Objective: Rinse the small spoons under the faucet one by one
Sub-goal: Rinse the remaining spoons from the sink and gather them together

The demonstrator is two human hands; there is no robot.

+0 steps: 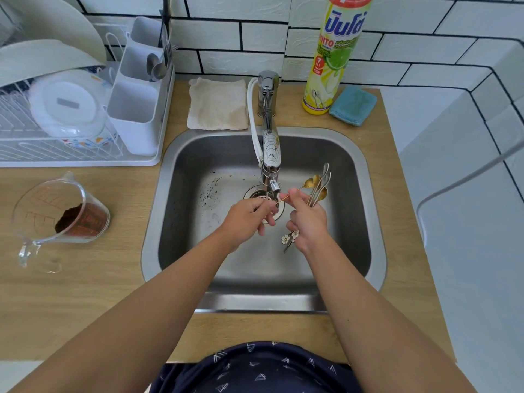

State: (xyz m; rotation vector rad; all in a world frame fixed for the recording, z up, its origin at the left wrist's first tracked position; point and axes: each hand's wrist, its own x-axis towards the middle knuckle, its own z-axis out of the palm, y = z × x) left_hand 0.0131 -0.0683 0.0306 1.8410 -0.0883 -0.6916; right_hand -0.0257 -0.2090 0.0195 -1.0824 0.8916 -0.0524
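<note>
Over the steel sink (365, 211), my right hand (307, 222) grips a bundle of several small spoons (321, 184), gold and silver, bowls pointing up and flower-tipped handles sticking out below the fist. My left hand (249, 219) pinches the thin handle end of one gold heart-bowled spoon (310, 181); that spoon lies across under the faucet spout (272, 180), and my right thumb and forefinger also touch it. I cannot see any water stream. Dark grounds speckle the sink floor near the drain (259, 195).
A dish rack (56, 148) with a cutlery holder (136, 109) stands at the left. A glass measuring jug (56, 214) with brown powder lies tipped on the counter. A cloth (218, 104), a detergent bottle (334, 52) and a blue sponge (353, 106) sit behind the sink.
</note>
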